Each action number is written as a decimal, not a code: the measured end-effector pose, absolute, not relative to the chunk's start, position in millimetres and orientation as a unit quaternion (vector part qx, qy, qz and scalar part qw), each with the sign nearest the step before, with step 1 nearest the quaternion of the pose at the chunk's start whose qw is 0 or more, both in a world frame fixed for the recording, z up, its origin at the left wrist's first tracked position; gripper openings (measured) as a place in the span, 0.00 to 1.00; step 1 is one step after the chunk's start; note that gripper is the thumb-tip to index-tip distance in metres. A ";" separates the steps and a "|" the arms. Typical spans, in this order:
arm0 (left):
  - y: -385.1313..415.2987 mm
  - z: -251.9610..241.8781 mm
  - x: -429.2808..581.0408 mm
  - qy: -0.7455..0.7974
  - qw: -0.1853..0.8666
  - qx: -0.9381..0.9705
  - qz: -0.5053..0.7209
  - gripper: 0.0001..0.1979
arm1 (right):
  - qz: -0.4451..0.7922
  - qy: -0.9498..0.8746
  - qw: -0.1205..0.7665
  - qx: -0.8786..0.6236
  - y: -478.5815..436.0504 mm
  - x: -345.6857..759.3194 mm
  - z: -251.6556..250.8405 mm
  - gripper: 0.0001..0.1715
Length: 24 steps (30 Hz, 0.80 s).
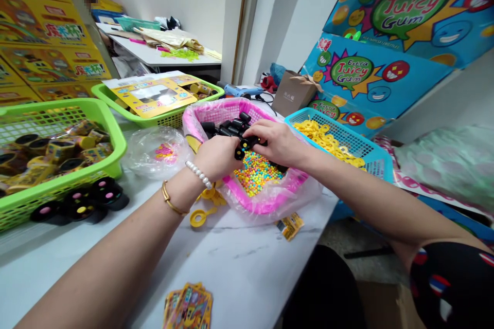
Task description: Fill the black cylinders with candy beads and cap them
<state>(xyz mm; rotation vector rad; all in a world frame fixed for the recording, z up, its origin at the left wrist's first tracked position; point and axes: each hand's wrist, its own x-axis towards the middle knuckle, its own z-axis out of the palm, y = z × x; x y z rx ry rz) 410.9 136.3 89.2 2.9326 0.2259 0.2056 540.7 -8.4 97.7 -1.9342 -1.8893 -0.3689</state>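
On the left, a green basket [119, 141] is full of brown and yellow cups [62, 151]. Just on its near side, some black cups [79, 206] sit on the white surface [231, 267]. Next comes a clear bag [137, 157] with pink and yellow bits [165, 152] in it. Right of that, at the near edge, is a little pile of cards [191, 306]. Farther off, one yellow ring [198, 218] lies near the left wrist.

The left hand [219, 157] comes in from the left and pinches small black tubes [240, 153] over the pink basket [264, 206]. Under the tubes are lots of bright candy balls [257, 175], and more black tubes are heaped on the far side.

The right hand [277, 143] pinches from the right, so the held tubes are between the two hands, close to both. Two round ends with candy dots face the near side. Fingers hide the rest, so I can't tell which way the tubes' long side runs.

To the right, a blue basket [380, 159] holds yellow rings [322, 136].
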 end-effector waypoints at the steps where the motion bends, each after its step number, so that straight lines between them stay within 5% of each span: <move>1: 135.8 89.8 410.8 0.077 0.096 0.990 0.067 0.17 | -0.132 -0.678 0.210 -0.692 -9.0 539.8 97.0 0.18; 12: 136.6 84.9 412.3 0.080 0.106 0.987 0.086 0.18 | -0.084 -0.649 0.247 -0.714 -13.3 526.9 94.2 0.18; 19: 129.2 96.6 406.8 0.041 0.125 0.984 0.118 0.12 | 0.271 -0.395 0.522 -0.706 -14.5 522.7 92.1 0.14; 24: 109.4 117.8 383.3 0.009 0.161 0.969 0.190 0.14 | 0.298 -0.365 0.612 -0.636 -39.7 507.3 109.8 0.17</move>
